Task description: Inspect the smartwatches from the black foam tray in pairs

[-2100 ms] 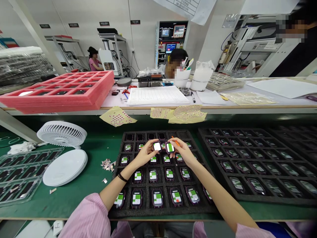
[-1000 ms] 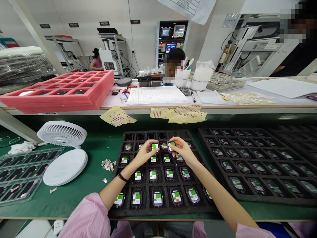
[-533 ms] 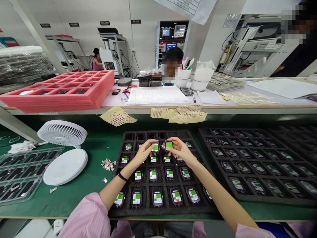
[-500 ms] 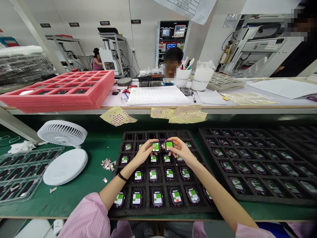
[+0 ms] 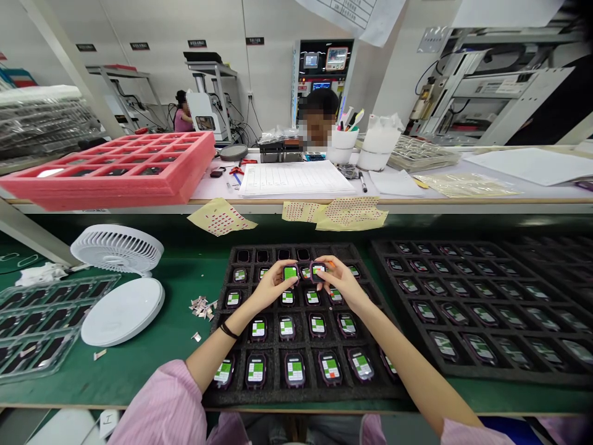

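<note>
My left hand (image 5: pixel 273 281) holds a smartwatch (image 5: pixel 290 272) with a green and white screen, its thumb at the lower edge. Beside it, my right hand (image 5: pixel 340 278) grips a second smartwatch (image 5: pixel 317 272), with the thumb lying across the screen. Both watches are held side by side, above the far rows of a black foam tray (image 5: pixel 301 341). Several strapless watches with lit green and white screens lie in the tray's compartments; a few in the back row have dark screens. The fingers behind the held watches are partly hidden.
Another black foam tray (image 5: pixel 440 364) of watches lies to the right. At left stand a white fan (image 5: pixel 123 312), a clear plastic tray (image 5: pixel 46 334) and small scraps (image 5: pixel 202 307). A shelf behind bears a pink foam tray (image 5: pixel 185 179) and papers (image 5: pixel 296 179). Co-workers are beyond it.
The screen of the watch in my right hand has gone from green to mostly dark with some white. My left thumb has shifted to the lower right of its watch.
</note>
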`<state>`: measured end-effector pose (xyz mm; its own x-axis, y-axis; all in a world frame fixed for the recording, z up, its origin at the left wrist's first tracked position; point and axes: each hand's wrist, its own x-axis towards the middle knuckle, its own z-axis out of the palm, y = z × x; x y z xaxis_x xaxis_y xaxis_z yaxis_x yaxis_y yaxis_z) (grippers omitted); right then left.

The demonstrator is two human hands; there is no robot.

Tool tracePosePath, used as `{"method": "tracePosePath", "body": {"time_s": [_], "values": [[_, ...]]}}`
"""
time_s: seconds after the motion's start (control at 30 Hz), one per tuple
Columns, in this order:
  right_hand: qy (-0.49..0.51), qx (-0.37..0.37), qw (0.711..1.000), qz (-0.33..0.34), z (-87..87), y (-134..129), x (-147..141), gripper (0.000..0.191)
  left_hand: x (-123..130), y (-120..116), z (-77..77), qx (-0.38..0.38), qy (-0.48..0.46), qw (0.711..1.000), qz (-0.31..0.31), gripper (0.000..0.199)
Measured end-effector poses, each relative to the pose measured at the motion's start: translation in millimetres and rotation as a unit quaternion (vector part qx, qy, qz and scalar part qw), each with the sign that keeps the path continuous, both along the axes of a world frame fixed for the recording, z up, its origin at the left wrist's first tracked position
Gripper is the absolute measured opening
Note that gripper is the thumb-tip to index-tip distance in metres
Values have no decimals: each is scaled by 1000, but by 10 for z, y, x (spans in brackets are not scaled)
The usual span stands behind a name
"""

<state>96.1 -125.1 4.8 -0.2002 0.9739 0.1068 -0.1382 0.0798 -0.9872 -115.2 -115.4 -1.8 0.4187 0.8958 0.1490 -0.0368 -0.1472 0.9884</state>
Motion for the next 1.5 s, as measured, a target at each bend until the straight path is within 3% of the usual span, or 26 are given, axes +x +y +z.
{"method": "tracePosePath", "body": {"time_s": [0.17, 0.53, 0.73, 1.17, 1.5], "values": [[3, -3, 1000, -2, -14, 7, 0, 35, -3, 6, -12, 14, 5, 1000, 5, 45], [2, -7, 1000, -2, -9, -2, 8, 35, -35, 38, -76, 3, -12, 999, -47, 61], [-1, -4, 1000, 7, -32, 7, 29, 32, -8, 95, -169, -6, -40, 999, -17, 63], [-11, -6, 1000, -4, -4, -10, 12, 34, 1, 17, -18, 23, -5, 1000, 13, 49], [-18, -9, 1000, -10, 9, -12, -35, 36, -15, -12, 121, -34, 9, 996, 82, 42]]}}
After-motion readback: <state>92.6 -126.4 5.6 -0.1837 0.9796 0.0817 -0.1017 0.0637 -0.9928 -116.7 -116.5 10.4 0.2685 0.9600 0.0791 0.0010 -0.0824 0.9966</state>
